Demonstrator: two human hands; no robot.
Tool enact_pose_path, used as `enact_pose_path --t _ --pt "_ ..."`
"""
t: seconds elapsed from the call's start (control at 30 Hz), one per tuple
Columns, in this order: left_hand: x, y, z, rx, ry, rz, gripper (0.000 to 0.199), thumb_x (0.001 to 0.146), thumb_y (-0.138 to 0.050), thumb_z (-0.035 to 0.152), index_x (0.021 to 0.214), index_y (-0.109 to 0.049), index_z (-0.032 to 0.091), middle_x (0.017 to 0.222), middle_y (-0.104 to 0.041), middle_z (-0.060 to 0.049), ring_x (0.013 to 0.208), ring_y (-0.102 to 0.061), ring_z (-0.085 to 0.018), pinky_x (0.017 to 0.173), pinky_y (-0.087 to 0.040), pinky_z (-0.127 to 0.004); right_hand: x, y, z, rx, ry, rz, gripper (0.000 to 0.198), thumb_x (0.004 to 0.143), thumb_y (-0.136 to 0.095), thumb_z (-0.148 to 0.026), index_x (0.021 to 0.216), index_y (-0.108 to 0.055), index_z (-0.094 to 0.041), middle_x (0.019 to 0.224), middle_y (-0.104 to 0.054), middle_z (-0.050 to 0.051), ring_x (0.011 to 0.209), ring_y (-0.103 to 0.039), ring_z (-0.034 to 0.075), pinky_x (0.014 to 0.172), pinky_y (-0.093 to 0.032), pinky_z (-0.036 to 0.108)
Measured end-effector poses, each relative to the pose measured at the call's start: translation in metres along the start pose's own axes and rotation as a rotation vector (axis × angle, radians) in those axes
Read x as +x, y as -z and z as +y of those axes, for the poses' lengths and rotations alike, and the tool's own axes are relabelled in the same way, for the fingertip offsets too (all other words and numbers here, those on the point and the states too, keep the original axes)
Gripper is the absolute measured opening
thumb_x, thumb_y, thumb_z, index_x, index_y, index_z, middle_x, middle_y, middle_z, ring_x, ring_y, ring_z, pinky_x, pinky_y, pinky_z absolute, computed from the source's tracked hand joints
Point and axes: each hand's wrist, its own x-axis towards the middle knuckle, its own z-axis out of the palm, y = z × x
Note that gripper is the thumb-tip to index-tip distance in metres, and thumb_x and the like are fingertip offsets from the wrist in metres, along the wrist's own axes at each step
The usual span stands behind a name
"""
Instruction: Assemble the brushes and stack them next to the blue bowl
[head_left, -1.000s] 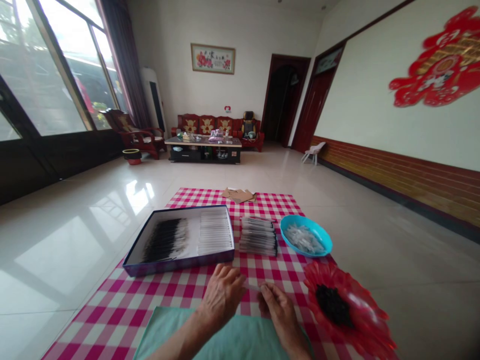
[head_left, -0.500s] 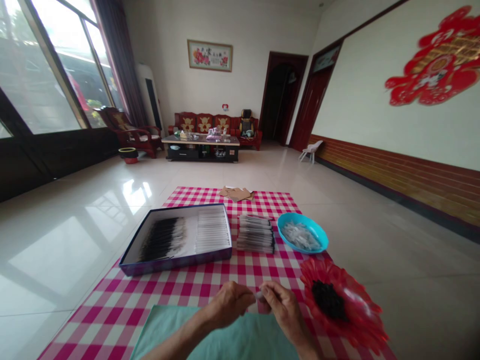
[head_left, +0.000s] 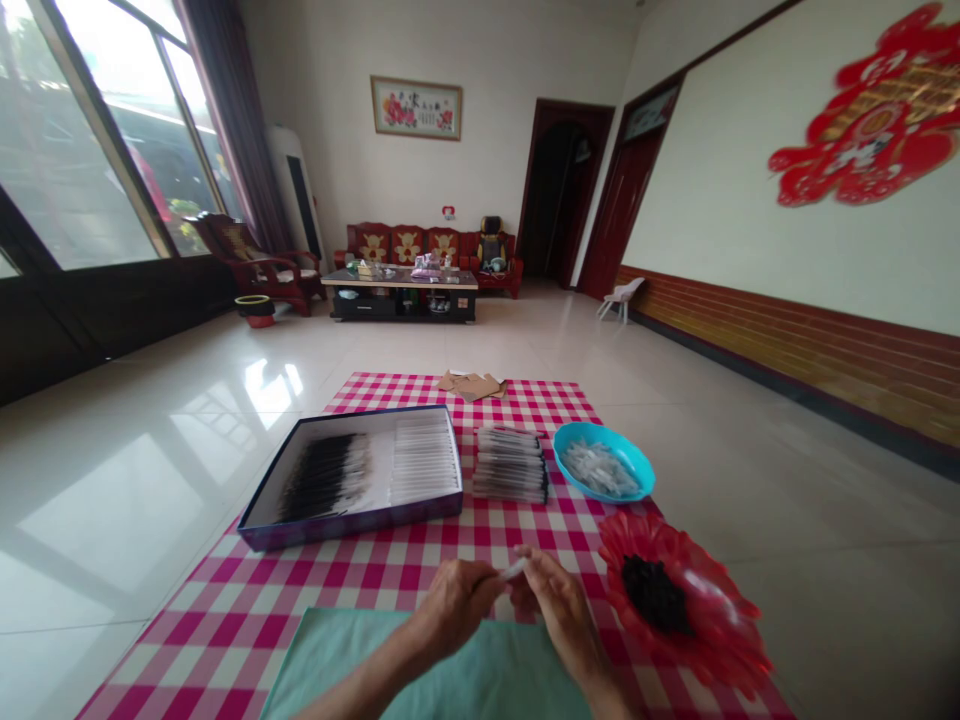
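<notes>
My left hand (head_left: 457,598) is closed, its fingers pinching a pale, see-through pen (head_left: 514,570) above the green cloth (head_left: 360,645). My right hand (head_left: 561,605) meets it from the other side, thumb and fingers closed around the pen's right end. Most of the pen is hidden inside my hands. Beyond them, a shallow box (head_left: 352,525) holds a row of thin black pen refills (head_left: 322,475) and a row of clear pen barrels (head_left: 425,460). A stack of pens (head_left: 510,465) with dark ends lies right of the box.
A blue bowl (head_left: 564,432) contains small clear plastic pieces (head_left: 600,468). Nearer on the right, a red flower-shaped dish (head_left: 720,600) holds small black pieces (head_left: 654,595). Torn cardboard (head_left: 472,385) lies at the far edge of the checked tablecloth (head_left: 225,620).
The pen between my hands shows more now and tilts up to the right. My right fingers have risen and straightened along it; my left hand has barely moved.
</notes>
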Motion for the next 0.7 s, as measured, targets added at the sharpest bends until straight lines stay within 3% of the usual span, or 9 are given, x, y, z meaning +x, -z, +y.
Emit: enact_pose_path --t 0.07,0.13,0.27,0.4,0.57,0.7 --pt "0.001 -0.005 0.007 0.214 -0.116 0.125 0.034 0.09 -0.039 0.034 0.069 -0.061 0.018 0.061 -0.056 -0.001 0.055 -0.05 -0.01 0.054 -0.032 -0.022 0.0 -0.005 -0.001 0.005 -0.021 0.047 0.038 0.078 -0.055 -0.054 0.081 -0.066 -0.017 0.06 -0.062 0.001 0.054 -0.056 0.014 0.05 -0.044 0.024" --pt "0.002 -0.009 0.008 0.364 -0.168 0.167 0.032 0.092 -0.036 0.031 0.075 -0.061 0.02 0.069 -0.057 -0.002 0.058 -0.05 -0.011 0.054 -0.032 -0.023 -0.001 -0.008 0.0 -0.014 -0.015 0.117 0.038 0.077 -0.056 -0.054 0.07 -0.065 -0.017 0.058 -0.061 0.001 0.053 -0.055 0.014 0.051 -0.043 0.023" --pt "0.001 -0.017 0.002 0.574 -0.193 0.205 0.022 0.092 -0.037 0.024 0.085 -0.058 0.021 0.078 -0.056 -0.003 0.064 -0.051 -0.013 0.053 -0.033 -0.023 0.001 -0.007 0.01 0.034 -0.028 0.169 0.034 0.075 -0.061 -0.051 0.076 -0.066 -0.017 0.068 -0.066 0.003 0.064 -0.059 0.017 0.057 -0.045 0.024" --pt "0.0 -0.024 -0.004 0.619 -0.188 0.216 0.019 0.091 -0.038 0.02 0.087 -0.056 0.022 0.082 -0.054 -0.002 0.069 -0.052 -0.013 0.056 -0.035 -0.023 0.005 -0.004 0.019 0.109 -0.029 0.207 0.035 0.071 -0.065 -0.05 0.081 -0.066 -0.017 0.071 -0.066 0.003 0.064 -0.06 0.017 0.057 -0.045 0.025" --pt "0.001 -0.027 0.003 0.376 -0.104 0.191 0.027 0.091 -0.038 0.027 0.075 -0.059 0.02 0.068 -0.055 -0.001 0.057 -0.049 -0.011 0.052 -0.032 -0.023 0.004 -0.004 0.012 0.075 -0.001 0.233 0.039 0.068 -0.064 -0.056 0.077 -0.067 -0.019 0.075 -0.067 0.003 0.07 -0.06 0.019 0.064 -0.048 0.027" --pt "0.001 -0.018 0.011 -0.197 0.097 0.021 0.037 0.084 -0.046 0.043 0.06 -0.057 0.017 0.049 -0.049 0.001 0.043 -0.042 -0.009 0.045 -0.029 -0.022 0.0 -0.001 0.004 0.029 0.029 0.165 0.038 0.07 -0.062 -0.056 0.076 -0.067 -0.019 0.074 -0.066 0.003 0.074 -0.059 0.019 0.069 -0.047 0.028"
